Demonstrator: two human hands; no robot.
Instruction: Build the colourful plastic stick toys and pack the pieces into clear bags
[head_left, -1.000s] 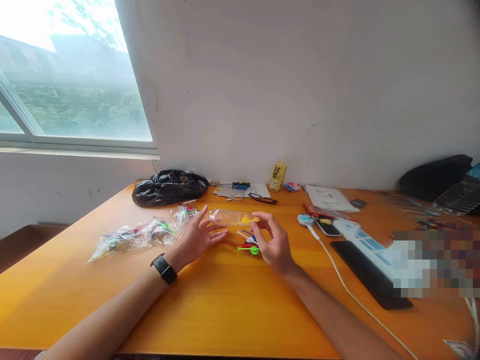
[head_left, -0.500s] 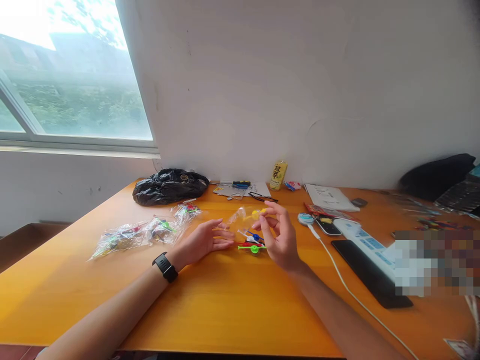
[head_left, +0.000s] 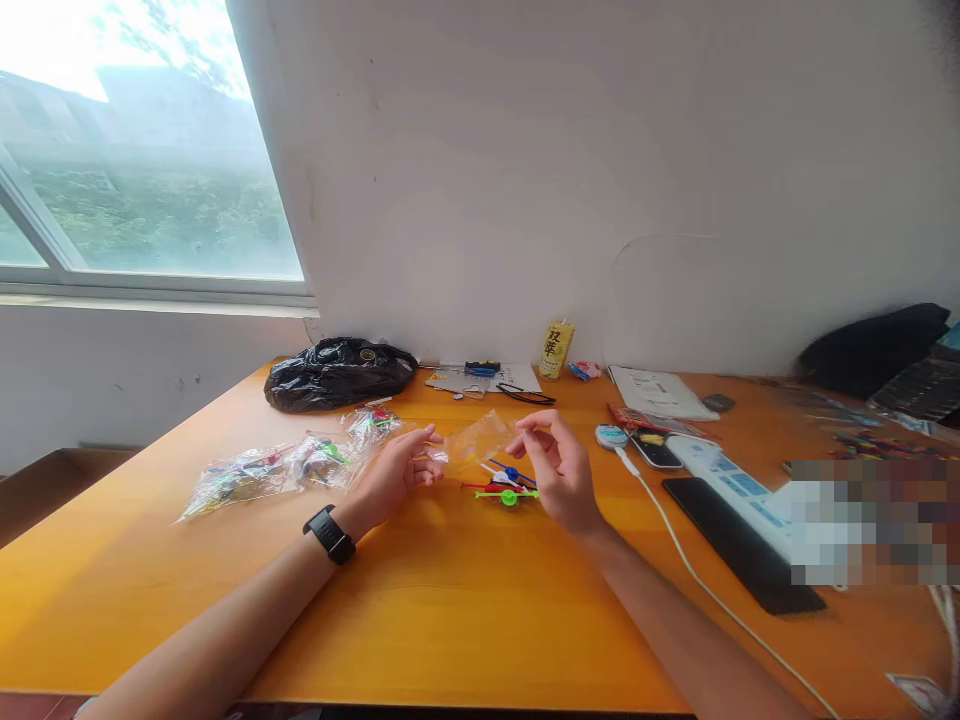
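1) The right hand (head_left: 559, 470) has thumb and forefinger pinched at the right end of a clear bag (head_left: 478, 440)
2) The left hand (head_left: 405, 465) sits at the bag's other end, fingers half curled with thumb apart; whether they grip the film, I cannot tell
3) The bag spans the gap between the hands, its long axis running across from left to right, tilted up a little toward the right
4) Just below it in view, coloured plastic pieces (head_left: 508, 497) lie on the table (head_left: 450, 620), green nearest the person, bars mostly crosswise, the blue one slanting; their right ends come close to the right hand, the nearer of the two
5) Left of the left hand lie filled clear packets (head_left: 240, 480)
6) Farther back are a black plastic bag (head_left: 337, 375) and a yellow carton (head_left: 556, 350)
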